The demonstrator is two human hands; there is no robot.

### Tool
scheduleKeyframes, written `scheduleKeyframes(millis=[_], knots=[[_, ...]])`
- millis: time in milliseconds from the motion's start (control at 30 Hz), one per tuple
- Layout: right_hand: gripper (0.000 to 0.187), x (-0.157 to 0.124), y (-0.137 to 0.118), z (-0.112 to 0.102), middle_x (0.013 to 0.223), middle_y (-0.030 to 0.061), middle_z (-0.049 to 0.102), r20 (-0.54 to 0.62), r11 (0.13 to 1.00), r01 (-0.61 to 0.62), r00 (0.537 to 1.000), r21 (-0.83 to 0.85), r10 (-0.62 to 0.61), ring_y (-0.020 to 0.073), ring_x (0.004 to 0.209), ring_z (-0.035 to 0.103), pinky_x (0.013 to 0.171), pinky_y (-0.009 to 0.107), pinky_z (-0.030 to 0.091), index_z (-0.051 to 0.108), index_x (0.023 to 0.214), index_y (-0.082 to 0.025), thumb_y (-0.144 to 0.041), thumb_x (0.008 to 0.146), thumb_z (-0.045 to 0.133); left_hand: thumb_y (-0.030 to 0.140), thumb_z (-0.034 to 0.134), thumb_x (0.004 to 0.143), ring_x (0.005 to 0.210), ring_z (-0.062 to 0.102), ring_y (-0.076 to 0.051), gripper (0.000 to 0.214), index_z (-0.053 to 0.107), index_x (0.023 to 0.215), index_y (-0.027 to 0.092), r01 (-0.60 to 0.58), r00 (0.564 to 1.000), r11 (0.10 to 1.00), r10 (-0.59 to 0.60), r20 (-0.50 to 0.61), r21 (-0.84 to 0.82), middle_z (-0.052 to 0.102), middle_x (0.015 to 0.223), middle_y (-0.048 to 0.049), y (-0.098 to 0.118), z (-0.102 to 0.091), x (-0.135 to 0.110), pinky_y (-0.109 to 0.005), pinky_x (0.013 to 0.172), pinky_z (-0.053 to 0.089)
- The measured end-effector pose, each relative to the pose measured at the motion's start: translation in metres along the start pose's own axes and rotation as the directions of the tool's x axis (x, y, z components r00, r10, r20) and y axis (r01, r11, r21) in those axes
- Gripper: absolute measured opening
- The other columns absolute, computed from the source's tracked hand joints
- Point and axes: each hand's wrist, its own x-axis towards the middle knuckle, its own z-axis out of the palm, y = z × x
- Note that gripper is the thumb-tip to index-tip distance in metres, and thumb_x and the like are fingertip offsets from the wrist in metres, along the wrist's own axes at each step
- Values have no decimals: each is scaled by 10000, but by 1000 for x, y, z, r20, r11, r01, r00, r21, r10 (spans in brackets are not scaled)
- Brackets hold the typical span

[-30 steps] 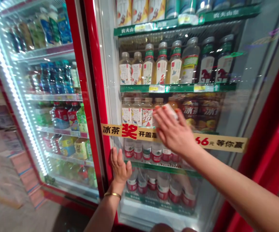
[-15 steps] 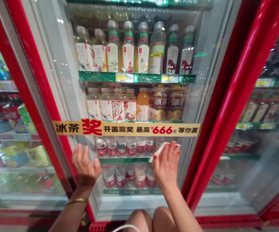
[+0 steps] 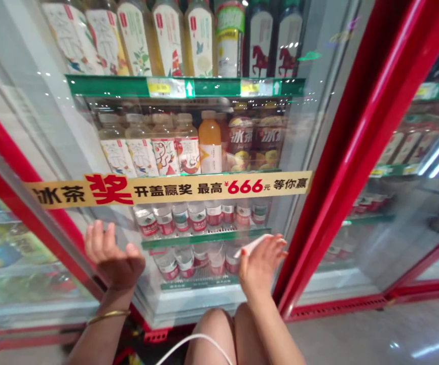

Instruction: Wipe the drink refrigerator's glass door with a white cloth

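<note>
A closed, red-framed glass door (image 3: pixel 295 152) of a drinks cooler stands in front of me. My right hand (image 3: pixel 263 263) is low on its right side, fingers over a thin white tissue (image 3: pixel 253 246) held flat against or very near the glass. Part of the tissue is hidden behind the fingers. At the door's lower left, my left hand (image 3: pixel 115 256) is raised with its fingers apart and nothing in it; whether it touches the door I cannot tell. A yellow strip with black and red lettering (image 3: pixel 174 189) crosses the glass above both hands.
Behind the glass, bottled drinks (image 3: pixel 168 38) stand on green-edged shelves (image 3: pixel 219 87). Further red-framed cooler doors flank this one. My knees (image 3: pixel 214 334) are close to the cooler's base, and a white cable (image 3: pixel 200 335) loops over them. Grey floor (image 3: pixel 356 334) shows at right.
My view has moved closer and tilted down, so the shelves appear larger and higher. The left hand appears further left; the right hand stays at the tissue, its fingers tilted more to the right.
</note>
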Motion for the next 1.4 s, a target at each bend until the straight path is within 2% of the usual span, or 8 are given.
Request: scheduleKeyframes(millis=[100, 300, 533, 667, 800, 1033, 1233, 1400], knots=[[889, -3, 9, 1, 1806, 247, -147, -6, 990, -140, 990, -8, 140, 520, 1678, -89, 1251, 893, 232, -99, 1764, -61, -267, 1081, 432, 280, 431, 1012, 1687, 314, -364, 703, 357, 1683, 83, -9, 1000, 1000, 9, 0, 17, 407, 1725, -267, 2, 0, 0, -717, 1324, 333], [1027, -45, -100, 29, 1802, 300, -180, 195, 968, 83, 972, 236, -131, 502, 1690, -140, 1169, 878, 410, -118, 1751, -22, -319, 1017, 536, 293, 425, 1035, 1676, 341, -360, 672, 400, 1675, 89, -7, 999, 1000, 7, -40, -2, 438, 1714, -256, 3, 1, 4, -709, 1328, 332], [966, 63, -21, 2, 1806, 342, -174, 73, 969, -215, 976, 122, 207, 523, 1690, -170, 1202, 946, 196, -200, 1725, -6, -572, 1127, 304, 318, 392, 1080, 1683, 327, -367, 639, 391, 1668, 67, -6, 1000, 1000, 6, 1, 14, 426, 1720, -271, 2, -1, -1, -736, 1318, 339], [1095, 61, -60, 9, 1836, 308, 14, 117, 964, 158, 976, 214, -185, 466, 1727, -56, 1303, 812, 249, -71, 1764, -31, -633, 1068, 523, 341, 406, 1084, 1688, 313, -387, 640, 386, 1661, 66, 23, 999, 999, -24, 31, 33, 425, 1707, -302, 0, -1, -4, -751, 1322, 337], [1081, 17, -49, 7, 1853, 204, 134, 120, 818, 522, 820, 240, -559, 314, 1754, -10, 1385, 556, 305, 89, 1780, -56, -629, 1034, 622, 365, 395, 1103, 1694, 297, -374, 629, 388, 1656, 65, 30, 999, 999, -31, 40, 10, 424, 1700, -301, 1, -3, -3, -731, 1328, 338], [990, 105, -7, -13, 1808, 277, -257, 62, 997, 8, 998, 80, -13, 522, 1698, -154, 1226, 920, 214, -230, 1730, -65, -555, 1125, 384, 348, 377, 1099, 1697, 293, -356, 611, 389, 1627, 41, 44, 998, 999, -44, 38, 6, 420, 1695, -302, 6, -3, -1, -713, 1334, 343], [1151, 56, -100, 7, 1850, 256, 85, 92, 857, 445, 872, 261, -481, 398, 1745, 24, 1356, 651, 318, -14, 1774, -34, -669, 1034, 597, 252, 420, 1075, 1702, 290, -336, 618, 376, 1663, 68, -3, 1000, 1000, 3, 8, -30, 418, 1706, -289, 7, -3, 4, -684, 1368, 297], [1019, 95, -18, -10, 1835, 253, -165, 51, 979, 189, 980, 80, -194, 458, 1727, -95, 1315, 815, 197, -102, 1764, -57, -615, 1106, 440, 242, 447, 1048, 1702, 293, -343, 652, 378, 1677, 85, 20, 1000, 1000, -20, 12, -22, 406, 1734, -261, 6, -1, 0, -675, 1373, 300]])
